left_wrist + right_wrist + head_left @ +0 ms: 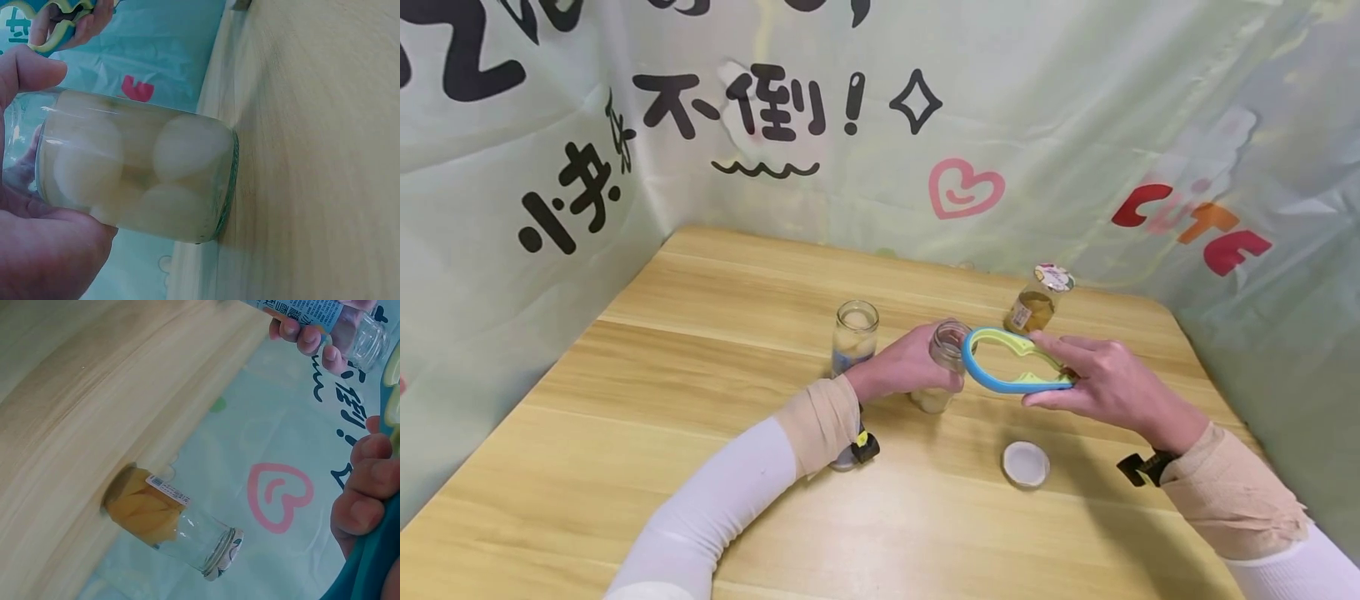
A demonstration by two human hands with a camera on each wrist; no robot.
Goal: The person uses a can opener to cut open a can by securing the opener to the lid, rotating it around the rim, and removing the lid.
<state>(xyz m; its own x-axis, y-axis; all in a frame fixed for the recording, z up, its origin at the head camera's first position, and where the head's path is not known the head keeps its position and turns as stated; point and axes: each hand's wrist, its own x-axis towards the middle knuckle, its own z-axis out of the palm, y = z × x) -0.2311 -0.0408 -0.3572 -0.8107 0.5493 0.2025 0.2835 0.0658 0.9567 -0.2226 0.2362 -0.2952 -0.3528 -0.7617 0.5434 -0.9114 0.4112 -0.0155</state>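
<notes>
My left hand (906, 367) grips a glass jar (137, 165) around its upper part. Pale round fruits in cloudy liquid fill much of the jar, and its glass mouth shows no lid in the head view. A blue and yellow-green loop-shaped jar opener (1003, 387) is held in my right hand (1112, 383), its rounded end close beside the jar's mouth. Whether the two touch, I cannot tell. In the right wrist view, a blue printed label (306, 311) shows on the gripped jar.
Left of the gripped jar stands another lidless jar (854, 337) of pale fruit. A lidded jar (150, 509) of orange-yellow fruit pieces is at the back right. One white lid (1026, 464) lies on the wooden table (700, 400); another lid (844, 459) is partly hidden by my left wrist.
</notes>
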